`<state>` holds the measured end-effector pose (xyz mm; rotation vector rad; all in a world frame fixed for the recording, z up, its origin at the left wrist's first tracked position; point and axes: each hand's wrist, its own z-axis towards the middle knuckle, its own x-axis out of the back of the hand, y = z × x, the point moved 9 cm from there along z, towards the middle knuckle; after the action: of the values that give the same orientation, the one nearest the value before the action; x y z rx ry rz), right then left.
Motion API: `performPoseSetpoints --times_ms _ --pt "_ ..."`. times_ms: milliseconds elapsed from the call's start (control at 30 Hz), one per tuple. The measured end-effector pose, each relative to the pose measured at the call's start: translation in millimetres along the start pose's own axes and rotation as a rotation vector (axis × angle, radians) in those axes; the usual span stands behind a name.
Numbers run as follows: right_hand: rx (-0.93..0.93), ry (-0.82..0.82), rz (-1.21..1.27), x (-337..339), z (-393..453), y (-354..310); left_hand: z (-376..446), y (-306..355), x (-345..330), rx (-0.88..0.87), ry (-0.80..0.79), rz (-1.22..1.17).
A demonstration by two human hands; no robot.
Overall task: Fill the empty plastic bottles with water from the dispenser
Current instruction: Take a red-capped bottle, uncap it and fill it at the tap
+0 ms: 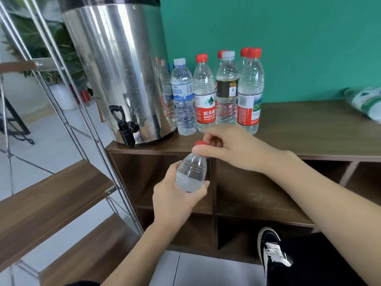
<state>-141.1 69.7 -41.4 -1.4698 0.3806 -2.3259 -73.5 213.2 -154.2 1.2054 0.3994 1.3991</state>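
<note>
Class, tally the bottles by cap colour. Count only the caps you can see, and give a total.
Red caps: 5 (4 standing, 1 on the held bottle)
White caps: 2
Total: 7
The lying bottle on the right is not counted because its cap is out of view.

Glossy steel dispenser (115,65), clear plastic bottle (191,172), matt wood shelf (309,129)

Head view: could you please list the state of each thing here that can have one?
Held bottle: upright, water inside, gripped by left hand.
Red cap: on the bottle's neck, pinched by right hand.
Dispenser tap: no water running.
Standing bottles: capped, upright, water inside.
Green-labelled bottle: lying on its side.
</note>
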Motion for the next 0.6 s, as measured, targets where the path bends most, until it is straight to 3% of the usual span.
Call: performPoseSetpoints --times_ms 100,233,367,600 --pt "-0.073 0.085 0.069 26.4 -21.0 32.7 2.9 17.0 -10.1 0.053 -0.038 -0.076" --pt "-0.233 0.168 -0.052 56.7 -51.7 94.7 17.4 51.8 -17.8 0.053 -0.044 -0.158" --pt "-0.364 0.144 -0.262 74.3 -83.8 146.3 42.8 106.6 -34.5 -0.004 -0.066 -0.296" --pt "-0.483 0.100 -0.321 91.2 -129.2 193.7 78.4 175.3 -109.8 -0.060 -0.127 -0.465"
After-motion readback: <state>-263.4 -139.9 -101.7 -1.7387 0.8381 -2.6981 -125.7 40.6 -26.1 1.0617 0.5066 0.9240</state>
